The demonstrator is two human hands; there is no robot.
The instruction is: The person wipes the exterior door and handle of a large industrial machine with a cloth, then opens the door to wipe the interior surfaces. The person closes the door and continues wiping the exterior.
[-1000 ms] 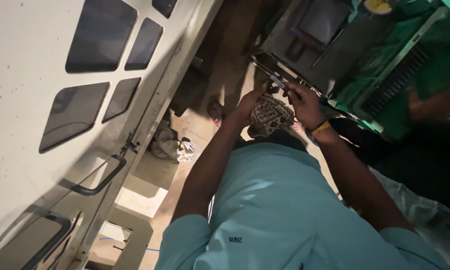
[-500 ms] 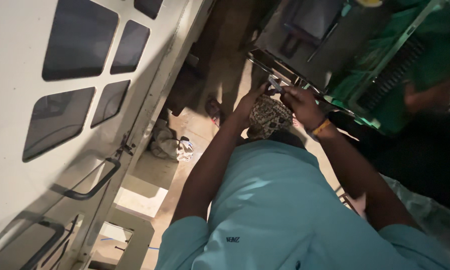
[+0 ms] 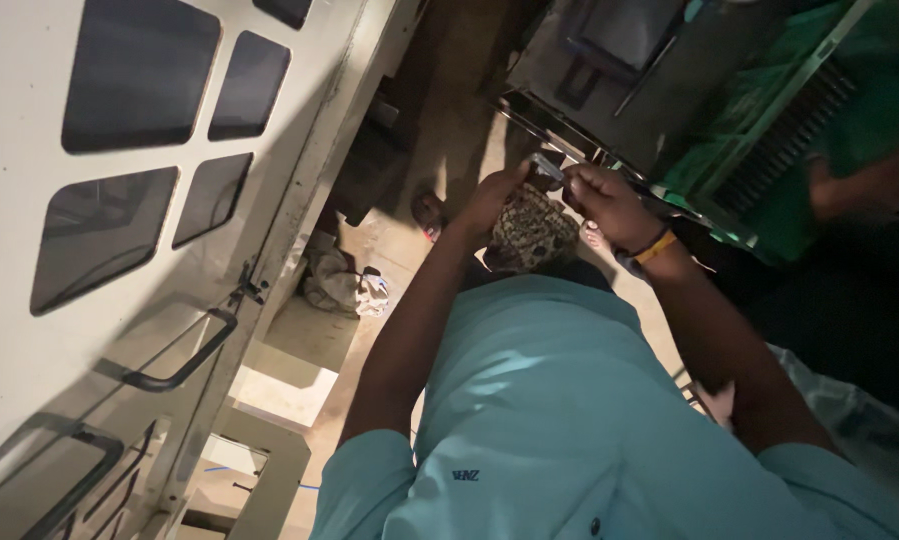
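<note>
Left hand (image 3: 494, 195) and right hand (image 3: 604, 200) hide a small metal piece (image 3: 546, 170), blurred

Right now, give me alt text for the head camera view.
Two hands, left hand and right hand, meet on a small metal piece above a patterned cloth, beside a grey-green machine. A pale windowed cabinet stands left.

A small grey metal piece (image 3: 547, 170) is pinched between both hands, far centre of the scene. A patterned, crumpled cloth (image 3: 532, 232) hangs just below it, touching the hands.
</note>
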